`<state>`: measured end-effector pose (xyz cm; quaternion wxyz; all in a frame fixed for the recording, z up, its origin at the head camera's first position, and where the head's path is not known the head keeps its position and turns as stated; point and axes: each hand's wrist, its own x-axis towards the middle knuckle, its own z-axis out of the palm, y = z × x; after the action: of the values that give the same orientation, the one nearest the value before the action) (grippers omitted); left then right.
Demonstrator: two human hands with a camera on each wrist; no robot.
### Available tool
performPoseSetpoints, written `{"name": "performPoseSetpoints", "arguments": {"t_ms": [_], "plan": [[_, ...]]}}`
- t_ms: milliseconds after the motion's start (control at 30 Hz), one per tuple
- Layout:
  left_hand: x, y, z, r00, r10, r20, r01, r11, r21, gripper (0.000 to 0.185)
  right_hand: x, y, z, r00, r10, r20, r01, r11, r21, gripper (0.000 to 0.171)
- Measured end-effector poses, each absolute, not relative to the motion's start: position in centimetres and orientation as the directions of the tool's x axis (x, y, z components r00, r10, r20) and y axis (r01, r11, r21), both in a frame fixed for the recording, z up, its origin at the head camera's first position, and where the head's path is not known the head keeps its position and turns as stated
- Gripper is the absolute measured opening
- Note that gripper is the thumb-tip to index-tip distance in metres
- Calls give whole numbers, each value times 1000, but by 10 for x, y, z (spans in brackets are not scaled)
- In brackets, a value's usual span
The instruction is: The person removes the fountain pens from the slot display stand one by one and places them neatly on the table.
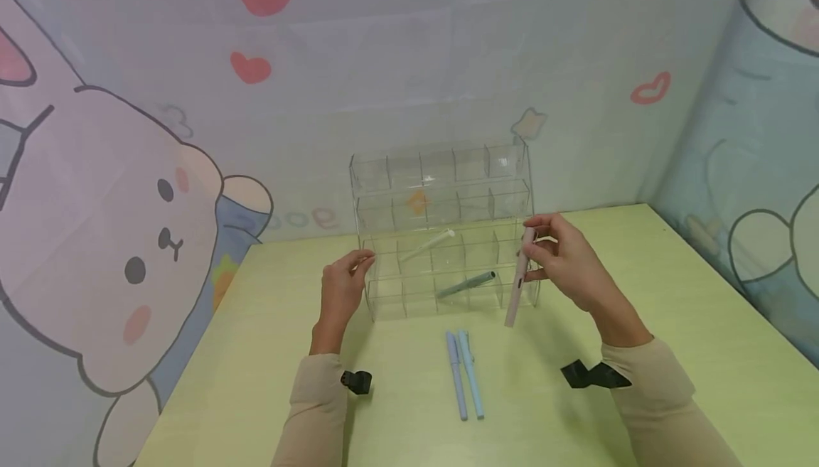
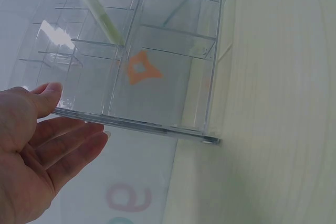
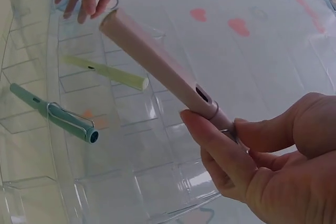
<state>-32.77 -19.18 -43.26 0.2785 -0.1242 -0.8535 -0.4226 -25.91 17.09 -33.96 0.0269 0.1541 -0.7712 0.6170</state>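
A clear tiered pen rack [image 1: 441, 257] with several compartments stands on the table. My left hand [image 1: 344, 283] holds its left side edge, thumb on one side and fingers on the other in the left wrist view. Between thumb and fingers, my right hand [image 1: 569, 261] pinches a pale pink pen [image 3: 157, 61] near its clip end. This pen slants at the rack's right side, its other end pointing down toward the front in the head view. A dark green pen [image 1: 467, 284] leans in the lowest tier, and a pale yellow-green pen [image 1: 427, 245] leans in the tier above.
In front of the rack, a lavender pen [image 1: 457, 374] and a light blue pen [image 1: 471, 374] lie side by side on the pale yellow table [image 1: 269, 382]. Behind rises a cartoon-printed backdrop [image 1: 384, 62]. Small black cameras [image 1: 595, 374] sit on both wrists.
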Motion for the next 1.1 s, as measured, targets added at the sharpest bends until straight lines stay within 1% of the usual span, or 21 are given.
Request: {"name": "performPoseSetpoints", "arguments": {"t_ms": [100, 267, 467, 667, 767, 867, 1100], "plan": [[-326, -192, -434, -822, -28, 569, 436, 612, 659, 12, -262, 172, -343, -958, -249, 146, -196, 190, -962, 43], [-326, -193, -435, -824, -30, 566, 433, 611, 663, 13, -263, 173, -347, -947, -308, 91, -162, 213, -964, 45], [-327, -194, -435, -821, -25, 570, 435, 620, 653, 13, -267, 172, -354, -911, -412, 3, -123, 264, -957, 46], [-328, -193, -433, -809, -17, 587, 451, 622, 640, 13, -267, 161, -365, -851, -513, -113, -91, 355, -931, 45], [-329, -192, -434, -813, -15, 583, 454, 611, 649, 13, -265, 151, -371, -834, -533, -147, -94, 399, -912, 45], [-330, -192, -435, -817, -15, 576, 450, 608, 654, 14, -263, 143, -376, -832, -526, -176, -86, 435, -896, 44], [-329, -192, -435, -809, -20, 587, 457, 607, 650, 13, -264, 132, -393, -805, -547, -230, -70, 472, -879, 44]]}}
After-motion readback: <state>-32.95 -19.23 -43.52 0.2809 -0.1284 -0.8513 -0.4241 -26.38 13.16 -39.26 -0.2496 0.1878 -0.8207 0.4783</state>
